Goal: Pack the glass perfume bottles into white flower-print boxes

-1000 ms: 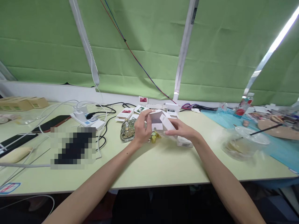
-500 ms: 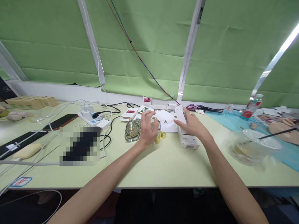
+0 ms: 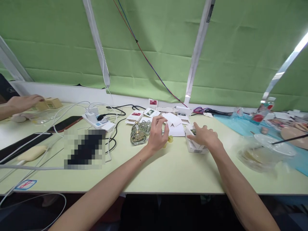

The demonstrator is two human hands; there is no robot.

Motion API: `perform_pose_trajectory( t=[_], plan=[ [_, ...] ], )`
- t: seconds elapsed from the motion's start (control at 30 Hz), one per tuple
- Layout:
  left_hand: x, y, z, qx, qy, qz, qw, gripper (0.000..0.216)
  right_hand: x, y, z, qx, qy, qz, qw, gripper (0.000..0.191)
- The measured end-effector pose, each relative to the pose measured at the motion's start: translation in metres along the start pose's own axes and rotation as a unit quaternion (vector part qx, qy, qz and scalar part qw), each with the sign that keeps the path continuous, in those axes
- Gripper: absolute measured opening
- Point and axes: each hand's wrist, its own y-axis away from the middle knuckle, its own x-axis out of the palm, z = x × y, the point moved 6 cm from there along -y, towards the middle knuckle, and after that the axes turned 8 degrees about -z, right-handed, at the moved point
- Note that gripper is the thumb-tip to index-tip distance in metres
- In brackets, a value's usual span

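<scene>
My left hand (image 3: 157,134) hovers over the table with curled fingers, a gap showing between thumb and fingertips. Gold caps (image 3: 170,139) lie beside it, partly covered by the hand. To its left stands a group of clear glass bottles (image 3: 138,136) with gold necks, like perfume bottles. My right hand (image 3: 206,137) is over a white box (image 3: 196,149) that has a barcode on its near side. Its thumb and forefinger are spread around the top, where a dark picture shows; whether they touch is unclear. White paper sheets (image 3: 176,130) lie between the hands.
White picture cards or boxes (image 3: 151,112) lie behind the bottles. Left are a power strip (image 3: 97,123), cables, phones and another person's hand (image 3: 25,102) on yellow boxes (image 3: 53,103). Right are a plastic container (image 3: 252,155), a blue sheet (image 3: 223,123) and a bottle (image 3: 263,110).
My right hand has let go of the upright white box and come down over the box below. A white picture box now shows behind the papers. Another person's hand has appeared at left.
</scene>
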Motion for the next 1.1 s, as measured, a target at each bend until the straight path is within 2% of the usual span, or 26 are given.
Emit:
perform_pose_trajectory(
  t=[0.13,0.3,0.47,0.67,0.83,1.1],
  plan=[
    [0.001,0.001,-0.001,0.007,-0.007,0.003,1.0,0.013,0.001,0.001,0.004,-0.019,0.001,0.003,1.0,0.071],
    [0.001,0.001,-0.002,0.005,-0.011,0.005,1.0,0.012,0.0,0.0,0.004,-0.004,0.0,-0.023,1.0,0.066],
    [0.001,0.002,-0.002,0.005,-0.013,0.009,1.0,0.011,0.005,0.001,0.006,-0.007,0.002,-0.024,1.0,0.076],
    [0.002,0.003,-0.002,0.005,-0.006,0.01,1.0,0.011,0.008,0.007,0.013,-0.019,0.0,0.006,1.0,0.086],
    [0.003,0.004,-0.002,0.006,-0.006,0.013,1.0,0.012,0.01,0.011,0.019,-0.02,0.013,0.036,0.999,0.073],
    [0.003,0.004,-0.003,0.007,-0.007,0.012,1.0,0.012,0.011,0.005,0.019,0.004,-0.012,0.019,1.0,0.059]
  ],
)
